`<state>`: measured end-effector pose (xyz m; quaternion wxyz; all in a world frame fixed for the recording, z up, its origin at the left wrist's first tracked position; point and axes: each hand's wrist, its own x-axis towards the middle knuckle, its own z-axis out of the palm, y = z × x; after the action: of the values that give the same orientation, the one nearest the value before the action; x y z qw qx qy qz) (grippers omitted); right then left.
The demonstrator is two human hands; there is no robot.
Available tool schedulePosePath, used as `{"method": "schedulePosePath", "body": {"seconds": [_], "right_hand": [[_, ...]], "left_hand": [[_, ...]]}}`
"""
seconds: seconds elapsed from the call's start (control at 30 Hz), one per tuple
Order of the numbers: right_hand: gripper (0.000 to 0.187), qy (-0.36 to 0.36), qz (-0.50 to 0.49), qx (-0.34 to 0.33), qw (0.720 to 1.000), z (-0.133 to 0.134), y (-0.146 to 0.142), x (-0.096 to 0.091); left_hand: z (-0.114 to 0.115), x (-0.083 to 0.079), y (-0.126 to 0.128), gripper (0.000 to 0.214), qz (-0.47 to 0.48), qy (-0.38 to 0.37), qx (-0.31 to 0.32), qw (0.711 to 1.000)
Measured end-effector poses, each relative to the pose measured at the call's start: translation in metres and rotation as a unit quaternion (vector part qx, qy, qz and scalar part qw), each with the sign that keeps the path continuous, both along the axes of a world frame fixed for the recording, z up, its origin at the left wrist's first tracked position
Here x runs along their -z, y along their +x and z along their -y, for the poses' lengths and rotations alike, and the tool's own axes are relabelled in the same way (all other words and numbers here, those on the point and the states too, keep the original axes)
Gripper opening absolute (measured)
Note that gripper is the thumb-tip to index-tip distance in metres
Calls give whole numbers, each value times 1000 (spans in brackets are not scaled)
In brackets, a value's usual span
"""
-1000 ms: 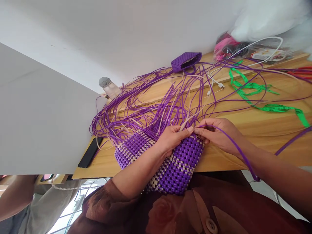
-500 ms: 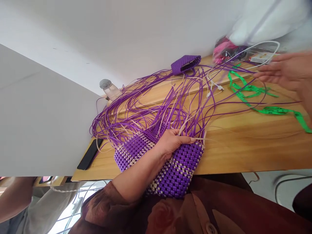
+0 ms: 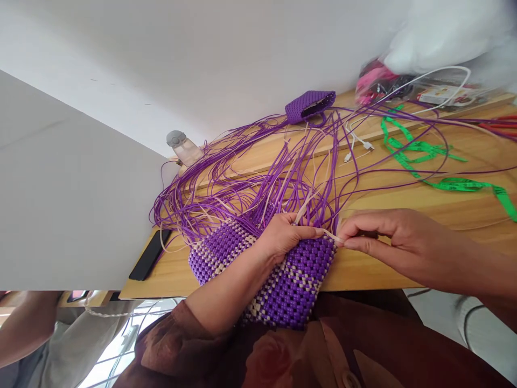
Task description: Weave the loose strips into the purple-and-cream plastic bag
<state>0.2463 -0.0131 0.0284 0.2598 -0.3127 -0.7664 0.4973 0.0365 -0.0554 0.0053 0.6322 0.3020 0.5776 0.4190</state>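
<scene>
A half-woven bag (image 3: 307, 269) of purple and beige plastic cord rests at the table's front edge, against my lap. My left hand (image 3: 285, 237) is closed on its upper rim, thumb pressing at a beige strand. Between the thumb and fingers of my right hand (image 3: 375, 237), a beige cord (image 3: 332, 236) is pinched close to the bag's right corner. Many loose purple cords (image 3: 278, 188) fan out from the rim over the table, with some beige ones among them.
At the back stands a small finished purple pouch (image 3: 309, 106). A green measuring tape (image 3: 460, 184) and white cable (image 3: 367, 145) lie to the right, near plastic bags (image 3: 377, 83). A bottle (image 3: 186, 150) and black phone (image 3: 149, 256) are left. Another person's arm (image 3: 28, 328) shows lower left.
My right hand has come down and left from above the measuring tape, closing on the beige cord at the bag's corner. My left hand keeps its hold on the rim.
</scene>
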Motion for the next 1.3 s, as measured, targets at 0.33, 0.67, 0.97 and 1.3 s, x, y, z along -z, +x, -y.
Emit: {"method": "schedulePosePath", "body": {"seconds": [0.33, 0.67, 0.97, 1.3], "right_hand": [[38, -213, -81, 43, 973, -14, -27, 25], [11, -75, 26, -22, 997, -20, -23, 17], [15, -220, 123, -47, 967, -42, -43, -2], [14, 57, 197, -111, 972, -35, -40, -19]], "left_hand": [[5, -5, 2, 35, 8, 46, 10, 999], [6, -1, 2, 39, -16, 71, 8, 997], [9, -6, 4, 26, -129, 122, 44, 983], [6, -4, 4, 31, -19, 88, 39, 995]]}}
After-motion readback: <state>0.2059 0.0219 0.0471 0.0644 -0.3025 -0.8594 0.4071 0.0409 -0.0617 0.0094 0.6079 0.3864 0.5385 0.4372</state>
